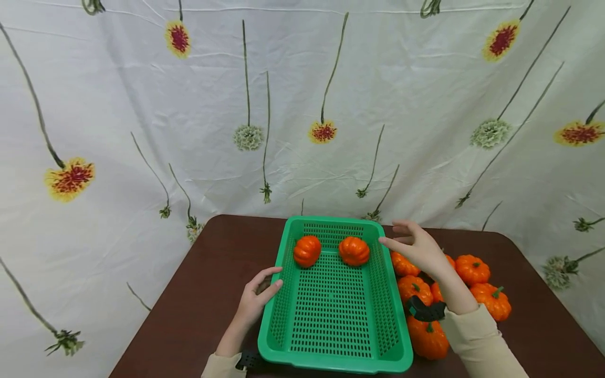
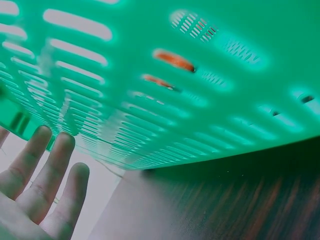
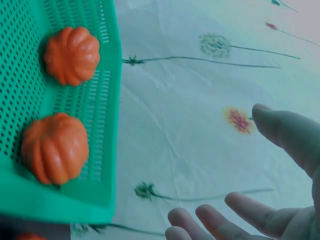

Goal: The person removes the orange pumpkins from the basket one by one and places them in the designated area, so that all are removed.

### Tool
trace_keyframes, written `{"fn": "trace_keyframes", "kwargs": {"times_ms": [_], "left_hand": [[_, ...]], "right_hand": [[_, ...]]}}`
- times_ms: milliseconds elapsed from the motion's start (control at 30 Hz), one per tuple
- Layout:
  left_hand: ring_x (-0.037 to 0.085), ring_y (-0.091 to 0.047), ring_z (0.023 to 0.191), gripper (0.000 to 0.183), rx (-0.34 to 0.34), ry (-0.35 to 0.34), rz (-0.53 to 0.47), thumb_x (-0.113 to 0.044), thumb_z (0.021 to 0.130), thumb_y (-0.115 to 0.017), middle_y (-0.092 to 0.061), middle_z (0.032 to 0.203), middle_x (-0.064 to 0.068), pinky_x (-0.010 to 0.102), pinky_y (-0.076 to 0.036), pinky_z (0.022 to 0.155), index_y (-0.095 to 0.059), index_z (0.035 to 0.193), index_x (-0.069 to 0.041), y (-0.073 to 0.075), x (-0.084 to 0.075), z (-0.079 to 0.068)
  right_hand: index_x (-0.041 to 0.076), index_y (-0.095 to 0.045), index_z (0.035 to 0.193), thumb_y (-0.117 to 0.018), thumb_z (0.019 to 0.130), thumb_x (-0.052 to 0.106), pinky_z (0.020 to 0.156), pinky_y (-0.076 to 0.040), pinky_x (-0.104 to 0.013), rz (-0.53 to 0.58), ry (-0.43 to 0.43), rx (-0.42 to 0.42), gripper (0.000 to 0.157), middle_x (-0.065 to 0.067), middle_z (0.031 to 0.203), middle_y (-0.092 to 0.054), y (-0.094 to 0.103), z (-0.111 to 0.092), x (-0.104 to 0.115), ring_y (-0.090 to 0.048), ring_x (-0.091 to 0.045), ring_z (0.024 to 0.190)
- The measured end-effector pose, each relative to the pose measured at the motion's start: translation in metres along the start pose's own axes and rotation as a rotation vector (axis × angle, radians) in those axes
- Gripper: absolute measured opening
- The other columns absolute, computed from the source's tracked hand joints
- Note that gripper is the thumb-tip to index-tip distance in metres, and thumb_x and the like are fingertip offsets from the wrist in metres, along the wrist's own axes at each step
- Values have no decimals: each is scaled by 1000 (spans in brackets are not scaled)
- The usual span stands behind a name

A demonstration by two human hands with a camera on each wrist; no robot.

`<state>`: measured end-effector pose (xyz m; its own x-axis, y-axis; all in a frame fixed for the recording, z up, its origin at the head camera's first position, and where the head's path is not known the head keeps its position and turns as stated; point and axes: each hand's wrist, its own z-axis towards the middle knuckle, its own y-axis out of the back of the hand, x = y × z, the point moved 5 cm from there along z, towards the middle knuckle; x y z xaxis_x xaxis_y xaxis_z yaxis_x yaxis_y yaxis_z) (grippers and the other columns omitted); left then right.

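A green plastic basket [image 1: 331, 310] with slotted walls stands on the table, holding two small orange pumpkins: one on the left [image 1: 307, 251], one on the right [image 1: 354, 251], both near its far end. My left hand [image 1: 255, 299] is beside the basket's left wall, fingertips right at the rim; the left wrist view shows its fingers extended near the slotted wall. Over the far right corner, my right hand [image 1: 418, 249] hovers with thumb and fingers spread apart. Nothing lies between them in the right wrist view, where both basket pumpkins [image 3: 55, 148] also show.
Several more orange pumpkins [image 1: 472, 270] lie on the table right of the basket, some partly hidden under my right arm. The dark brown table [image 1: 208, 273] has rounded far corners. Behind it hangs a white cloth [image 1: 293, 173] printed with flowers.
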<state>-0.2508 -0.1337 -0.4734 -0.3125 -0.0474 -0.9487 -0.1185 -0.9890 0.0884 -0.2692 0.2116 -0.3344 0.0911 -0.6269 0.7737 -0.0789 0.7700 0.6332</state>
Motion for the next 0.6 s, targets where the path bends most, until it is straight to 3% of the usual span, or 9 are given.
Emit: {"fn": "trace_keyframes", "kwargs": {"times_ms": [200, 600], "left_hand": [[28, -55, 111, 34, 8, -3, 0, -7, 94, -56, -50, 133, 17, 29, -47, 85, -55, 127, -1, 0, -1, -1], [32, -52, 115, 34, 10, 7, -7, -7, 94, -56, -49, 134, 17, 29, -46, 88, -55, 128, -1, 0, -1, -1]], "right_hand": [[4, -33, 144, -61, 85, 54, 93, -40, -52, 0, -20, 18, 82, -22, 141, -37, -20, 21, 5, -41, -39, 123], [6, -35, 142, -62, 87, 47, 93, -39, -53, 12, -87, -74, 74, -21, 142, -36, -57, 55, 6, -40, -39, 125]]}}
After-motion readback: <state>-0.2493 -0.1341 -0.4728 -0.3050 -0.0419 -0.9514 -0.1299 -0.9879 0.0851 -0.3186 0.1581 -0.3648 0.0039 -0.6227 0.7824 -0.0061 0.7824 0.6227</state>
